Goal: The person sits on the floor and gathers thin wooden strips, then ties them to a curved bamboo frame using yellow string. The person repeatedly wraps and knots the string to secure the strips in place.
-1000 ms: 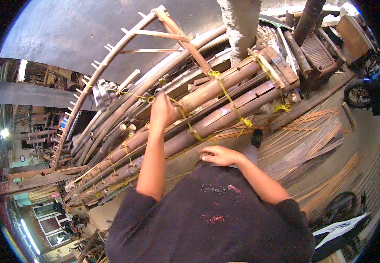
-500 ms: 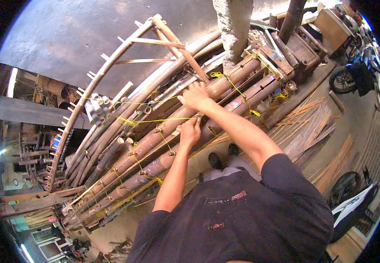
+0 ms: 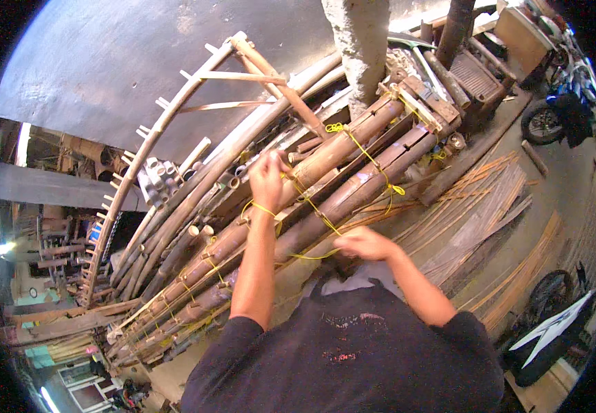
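Note:
Two thick brown bamboo poles, a far pole (image 3: 320,162) and a near pole (image 3: 299,235), run diagonally side by side, with yellow cord tied across them at intervals. My left hand (image 3: 267,180) is closed beside the far pole, apparently gripping one part of the yellow cord (image 3: 311,204). That cord slants over both poles to my right hand (image 3: 364,244), which pinches it on the near side of the near pole. A slack length of cord trails left from under my right hand. Other cord loops (image 3: 336,127) sit on the far pole toward its upper right end.
A curved bamboo frame with pegs (image 3: 136,165) rises at the far left against a grey wall. A rough pale post (image 3: 358,55) stands behind the poles. Split strips (image 3: 477,199) lie on the floor at right, near a motorbike wheel (image 3: 544,124).
Both hands were close together at the far pole. My right hand has pulled back toward me over the near pole with the cord; my left has shifted up and left.

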### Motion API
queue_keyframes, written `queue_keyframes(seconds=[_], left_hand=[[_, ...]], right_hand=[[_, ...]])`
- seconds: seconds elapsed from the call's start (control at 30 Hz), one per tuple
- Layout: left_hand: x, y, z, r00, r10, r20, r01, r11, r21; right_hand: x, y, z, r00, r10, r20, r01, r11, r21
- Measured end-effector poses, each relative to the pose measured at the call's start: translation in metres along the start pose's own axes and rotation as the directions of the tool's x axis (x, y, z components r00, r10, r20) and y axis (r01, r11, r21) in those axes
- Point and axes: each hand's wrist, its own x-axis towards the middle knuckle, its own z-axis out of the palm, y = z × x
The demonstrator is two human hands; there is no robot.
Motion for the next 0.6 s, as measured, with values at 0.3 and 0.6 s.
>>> queue_keyframes(seconds=[0.3, 0.6], left_hand=[[0.079, -0.121, -0.012, 0.995, -0.089, 0.055, 0.034, 0.771, 0.636], [-0.091, -0.066, -0.183, 0.904, -0.277, 0.327, -0.075, 0.65, 0.756]], right_hand=[[-0.319, 0.297, -0.036, -0.074, 0.16, -0.984, 0.977, 0.209, -0.04], [0.057, 0.066, 0.223, 0.952, 0.295, 0.08, -0.125, 0.136, 0.983]])
